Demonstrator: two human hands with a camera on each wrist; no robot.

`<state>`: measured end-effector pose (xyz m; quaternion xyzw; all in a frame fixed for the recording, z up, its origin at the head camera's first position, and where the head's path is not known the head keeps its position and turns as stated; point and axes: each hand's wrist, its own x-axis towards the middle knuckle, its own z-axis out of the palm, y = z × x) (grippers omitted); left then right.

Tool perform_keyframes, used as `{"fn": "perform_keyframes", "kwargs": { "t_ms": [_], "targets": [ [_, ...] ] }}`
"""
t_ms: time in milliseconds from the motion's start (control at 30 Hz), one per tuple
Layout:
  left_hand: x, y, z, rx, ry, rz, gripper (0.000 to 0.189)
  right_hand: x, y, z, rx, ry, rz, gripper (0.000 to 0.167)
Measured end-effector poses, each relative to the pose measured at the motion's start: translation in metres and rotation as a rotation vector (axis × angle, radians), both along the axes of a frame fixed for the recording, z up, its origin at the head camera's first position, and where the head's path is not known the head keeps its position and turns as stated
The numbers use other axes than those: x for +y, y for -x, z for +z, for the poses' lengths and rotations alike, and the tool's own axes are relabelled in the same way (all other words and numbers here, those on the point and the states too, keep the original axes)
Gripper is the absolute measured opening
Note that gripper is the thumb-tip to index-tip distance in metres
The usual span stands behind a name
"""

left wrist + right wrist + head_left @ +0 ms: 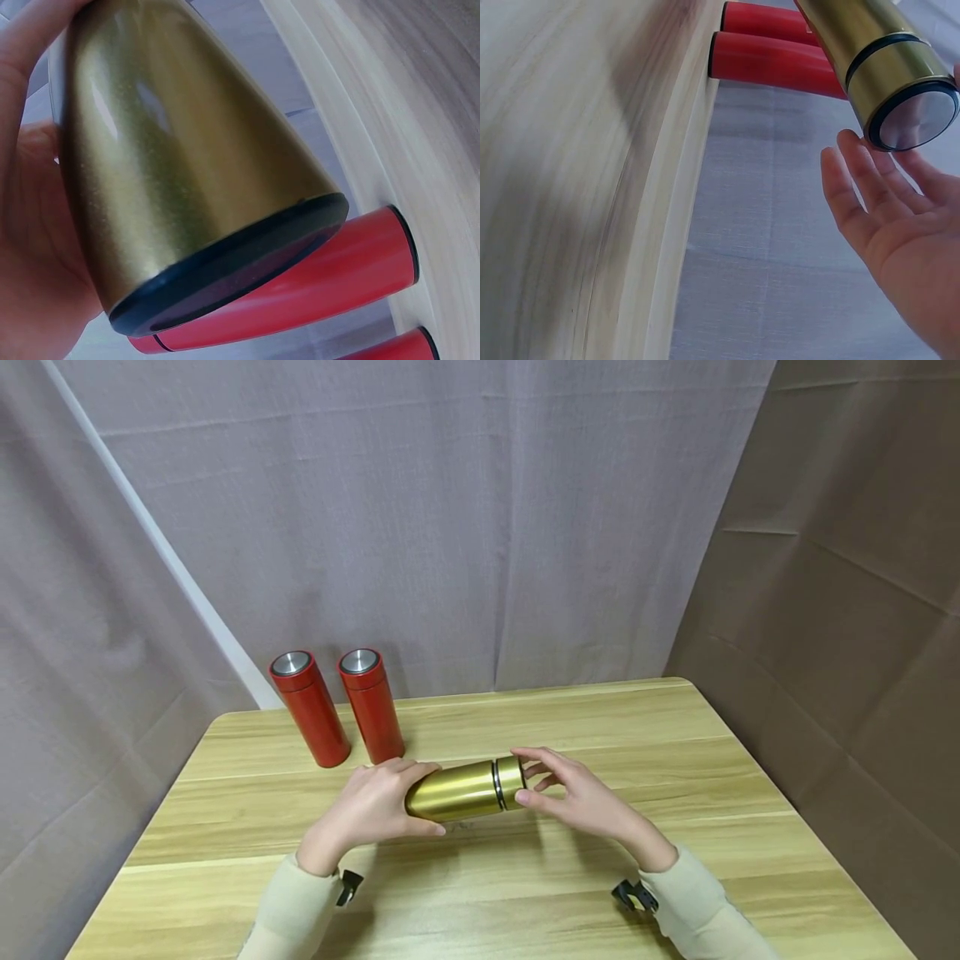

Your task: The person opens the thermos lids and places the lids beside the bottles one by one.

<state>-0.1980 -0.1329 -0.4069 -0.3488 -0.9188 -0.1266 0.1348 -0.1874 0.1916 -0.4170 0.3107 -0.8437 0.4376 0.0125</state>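
Cream sleeves (291, 906) come in at 7 and 5 o'clock, each with a black mount (349, 887) at the wrist. Ahead of them the gold flask (457, 792) is held nearly level above the table (675, 731), its cap (511, 782) towards 3 o'clock. From 9 o'clock the left hand (378, 802) wraps the body near the base, thumb on the near side, fingers over the far side, presumably to bear the weight and stop it turning. From 3 o'clock the right hand (577, 795) spreads thumb and fingers about the cap's end, seemingly to steady it lightly; whether they press, I cannot tell. Towards 10 and 11 o'clock, 2 red flasks (377, 717) stand upright, perhaps set back for elbow room. Grey curtain (450, 527) hangs behind, at 12 o'clock.
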Motion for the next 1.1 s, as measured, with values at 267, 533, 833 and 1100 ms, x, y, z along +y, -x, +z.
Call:
{"fn": "perform_keyframes", "kwargs": {
  "t_ms": [267, 533, 833, 1100],
  "targets": [
    [-0.0001, 0.0000, 0.0000, 0.002, 0.004, 0.003, 0.083, 0.0020, 0.0008, -0.0009, -0.022, 0.031, 0.016, 0.068],
    [0.0003, -0.0004, 0.0012, -0.010, 0.010, 0.001, 0.083, 0.0037, 0.0032, -0.0044, 0.001, 0.055, 0.050, 0.069],
    [0.0011, -0.0006, 0.0023, -0.010, 0.018, 0.002, 0.082, 0.0041, 0.0032, -0.0047, 0.039, 0.076, 0.089, 0.072],
    [0.0013, -0.0002, 0.0024, -0.017, 0.020, 0.009, 0.083, 0.0042, 0.0048, -0.0058, 0.079, 0.087, 0.115, 0.073]
  ]
}}
